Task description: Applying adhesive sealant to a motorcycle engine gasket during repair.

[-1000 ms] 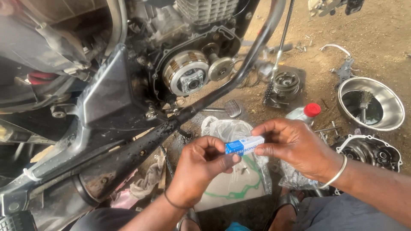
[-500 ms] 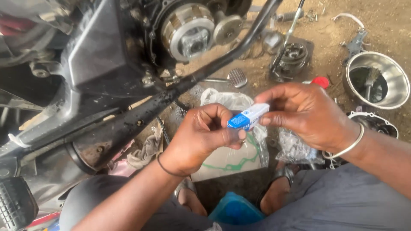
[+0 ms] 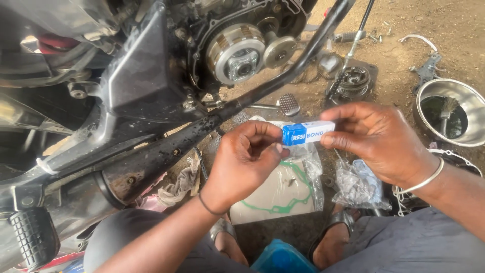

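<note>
The fingers (image 3: 277,147) of the left hand (image 3: 242,162) pinch the blue end of a small blue-and-white carton (image 3: 307,133), thumb and forefinger clenched on it, the other fingers curled under. The fingers (image 3: 331,140) of the right hand (image 3: 376,139) grasp the white end of the same carton, thumb below and forefinger along the top, so the box lies level between both hands, held in the air above the ground. A metal bangle (image 3: 423,179) circles the right wrist; a thin dark band (image 3: 208,206) circles the left.

Directly below the carton lies a clear plastic bag with a green-edged gasket (image 3: 278,194) on grey card, and just beside it, under the right hand, a crumpled clear bag (image 3: 359,186). A dirty rag (image 3: 179,183) lies to the left of the gasket bag.

Beyond the hands stands a motorcycle with its engine side cover off, the clutch assembly (image 3: 236,53) exposed. A dark frame tube (image 3: 283,78) slants across in front of it, and the exhaust pipe (image 3: 136,167) runs low at the left. On the dirt ground at the right sits a steel bowl (image 3: 467,103) with a brush standing in it.
</note>
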